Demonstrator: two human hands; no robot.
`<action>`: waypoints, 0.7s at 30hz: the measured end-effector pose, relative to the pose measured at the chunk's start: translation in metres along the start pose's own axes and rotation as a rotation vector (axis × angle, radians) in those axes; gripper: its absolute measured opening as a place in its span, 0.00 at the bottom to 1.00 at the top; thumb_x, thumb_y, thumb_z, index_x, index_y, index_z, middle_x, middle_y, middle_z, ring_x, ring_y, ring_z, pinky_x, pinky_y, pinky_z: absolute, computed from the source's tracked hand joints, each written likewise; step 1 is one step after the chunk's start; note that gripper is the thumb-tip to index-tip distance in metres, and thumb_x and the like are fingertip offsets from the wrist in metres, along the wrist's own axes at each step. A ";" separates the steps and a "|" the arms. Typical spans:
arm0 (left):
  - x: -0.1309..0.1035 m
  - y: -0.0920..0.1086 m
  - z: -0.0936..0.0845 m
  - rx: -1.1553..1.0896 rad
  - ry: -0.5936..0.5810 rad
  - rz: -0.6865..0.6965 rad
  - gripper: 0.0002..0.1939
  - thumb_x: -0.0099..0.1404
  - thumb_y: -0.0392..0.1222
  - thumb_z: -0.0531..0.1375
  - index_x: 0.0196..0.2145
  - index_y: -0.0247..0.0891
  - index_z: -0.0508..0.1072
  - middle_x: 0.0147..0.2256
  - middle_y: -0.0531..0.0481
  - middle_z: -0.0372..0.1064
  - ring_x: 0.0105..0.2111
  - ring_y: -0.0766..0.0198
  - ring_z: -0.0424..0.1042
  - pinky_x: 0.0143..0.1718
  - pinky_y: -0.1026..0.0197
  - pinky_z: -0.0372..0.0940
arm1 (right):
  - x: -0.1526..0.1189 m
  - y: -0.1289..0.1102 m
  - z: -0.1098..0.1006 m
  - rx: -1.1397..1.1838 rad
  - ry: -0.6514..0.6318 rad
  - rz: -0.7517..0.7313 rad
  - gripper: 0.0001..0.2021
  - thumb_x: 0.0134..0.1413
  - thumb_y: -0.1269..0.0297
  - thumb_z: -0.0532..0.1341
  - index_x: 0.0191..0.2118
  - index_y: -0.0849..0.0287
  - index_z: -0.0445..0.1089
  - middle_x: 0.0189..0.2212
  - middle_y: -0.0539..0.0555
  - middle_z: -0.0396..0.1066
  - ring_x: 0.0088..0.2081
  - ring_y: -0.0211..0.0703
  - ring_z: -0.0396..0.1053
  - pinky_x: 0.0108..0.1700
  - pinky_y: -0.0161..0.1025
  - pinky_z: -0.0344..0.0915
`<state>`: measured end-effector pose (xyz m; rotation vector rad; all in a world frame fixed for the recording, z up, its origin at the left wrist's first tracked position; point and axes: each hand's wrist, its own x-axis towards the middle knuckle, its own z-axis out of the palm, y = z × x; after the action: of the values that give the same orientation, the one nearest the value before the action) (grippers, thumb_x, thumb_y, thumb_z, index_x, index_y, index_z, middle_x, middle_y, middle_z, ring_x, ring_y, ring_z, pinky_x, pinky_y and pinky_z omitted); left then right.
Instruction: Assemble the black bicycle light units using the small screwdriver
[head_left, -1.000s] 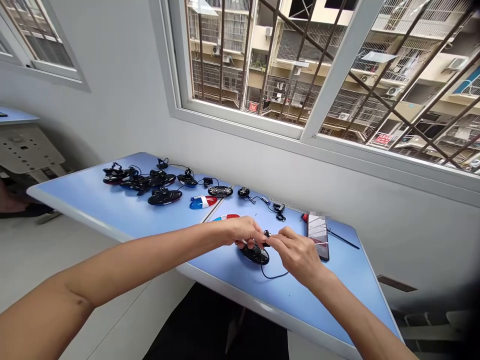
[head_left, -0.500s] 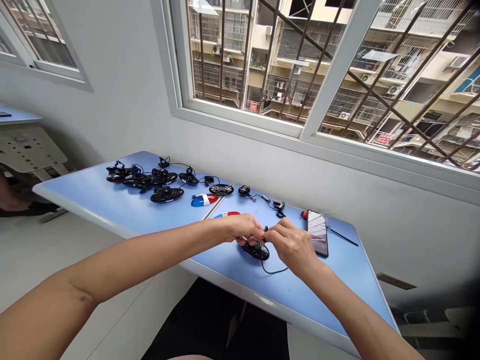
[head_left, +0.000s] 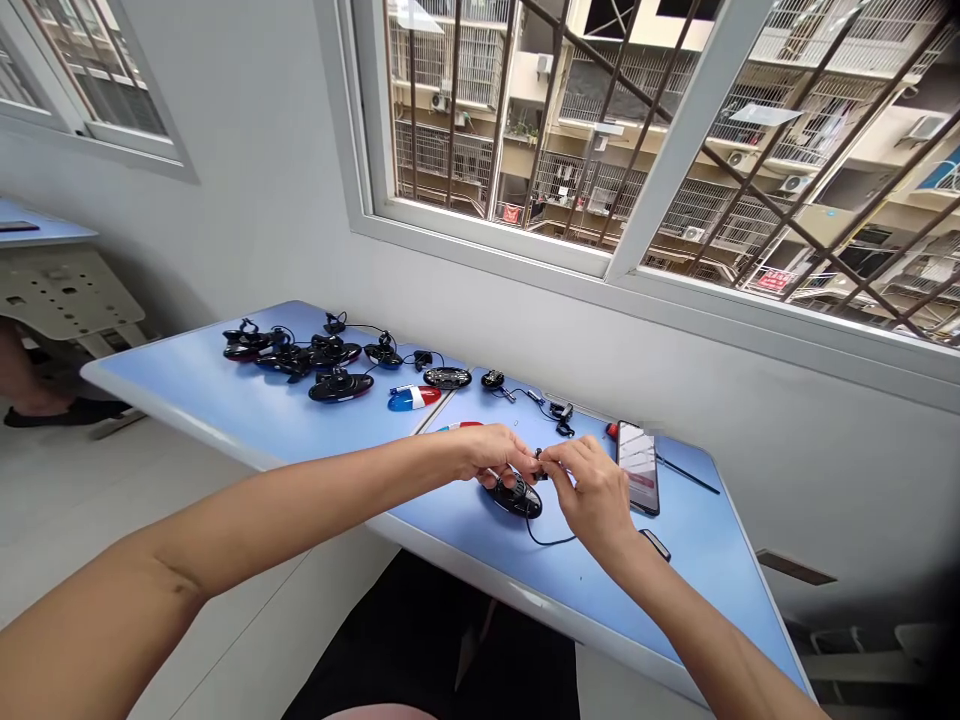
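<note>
Left hand (head_left: pixel 491 455) and right hand (head_left: pixel 592 490) meet over the near middle of the blue surface (head_left: pixel 225 410), fingers curled shut. Both pinch a small black plug (head_left: pixel 538 464) between their fingertips, just above a black oval shell (head_left: pixel 515 496) that lies on the surface and touches the left hand's fingers. A thin black cable (head_left: pixel 544 540) loops from the shell toward the near edge, under the right hand. Just right of the right hand lies a phone (head_left: pixel 638 480), screen up; a small dark piece (head_left: pixel 655 544) lies nearer, beside the right wrist. Behind the left hand a red-white-blue cover (head_left: pixel 454 427) shows in part. Farther left, a second such cover (head_left: pixel 414 398), a black base (head_left: pixel 447 377) and a cluster of black wired units (head_left: pixel 300 355) are spread across the far left of the surface. Small black connectors (head_left: pixel 559 412) with wires lie far of the hands, near the wall. A barred window (head_left: pixel 600 130) fills the far wall
</note>
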<state>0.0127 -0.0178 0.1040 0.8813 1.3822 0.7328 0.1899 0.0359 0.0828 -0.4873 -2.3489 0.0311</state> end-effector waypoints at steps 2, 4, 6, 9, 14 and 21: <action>0.002 -0.001 0.000 -0.012 0.008 -0.002 0.13 0.45 0.44 0.71 0.24 0.34 0.74 0.24 0.53 0.70 0.21 0.72 0.61 0.18 0.68 0.49 | -0.001 -0.003 0.001 -0.012 -0.007 0.084 0.09 0.62 0.68 0.59 0.31 0.55 0.73 0.29 0.48 0.76 0.33 0.40 0.64 0.28 0.35 0.52; 0.004 -0.002 0.000 -0.027 0.015 -0.005 0.13 0.44 0.43 0.71 0.24 0.34 0.73 0.26 0.53 0.71 0.21 0.72 0.62 0.18 0.68 0.48 | -0.002 -0.005 0.003 -0.035 -0.024 0.130 0.08 0.62 0.67 0.60 0.31 0.54 0.74 0.29 0.48 0.76 0.33 0.41 0.65 0.27 0.36 0.50; 0.006 -0.003 0.000 -0.047 0.017 -0.009 0.13 0.44 0.43 0.71 0.25 0.35 0.73 0.29 0.52 0.73 0.21 0.72 0.63 0.18 0.68 0.48 | -0.004 -0.006 0.004 -0.069 -0.035 0.145 0.08 0.61 0.67 0.60 0.31 0.53 0.74 0.29 0.48 0.76 0.33 0.41 0.65 0.26 0.36 0.48; 0.008 -0.005 -0.002 -0.079 0.012 -0.013 0.15 0.44 0.43 0.71 0.27 0.35 0.73 0.33 0.51 0.73 0.22 0.72 0.64 0.18 0.68 0.49 | -0.006 -0.007 0.008 -0.141 -0.021 0.126 0.09 0.63 0.66 0.59 0.32 0.53 0.75 0.29 0.50 0.75 0.34 0.42 0.64 0.25 0.36 0.46; 0.007 -0.008 -0.004 -0.107 0.018 -0.015 0.16 0.45 0.45 0.72 0.28 0.34 0.74 0.33 0.51 0.73 0.22 0.74 0.63 0.18 0.68 0.49 | -0.008 -0.003 0.015 -0.208 -0.021 0.099 0.10 0.64 0.64 0.59 0.32 0.53 0.76 0.28 0.51 0.73 0.35 0.43 0.63 0.25 0.36 0.46; 0.007 -0.012 -0.008 -0.092 0.049 -0.034 0.18 0.43 0.46 0.73 0.27 0.34 0.74 0.31 0.50 0.73 0.22 0.72 0.63 0.18 0.68 0.48 | 0.000 0.008 0.005 -0.086 -0.327 0.068 0.10 0.65 0.65 0.57 0.39 0.50 0.77 0.31 0.52 0.74 0.37 0.43 0.64 0.27 0.36 0.48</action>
<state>0.0047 -0.0172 0.0902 0.7700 1.3920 0.7897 0.1890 0.0445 0.0776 -0.6453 -2.6599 0.0450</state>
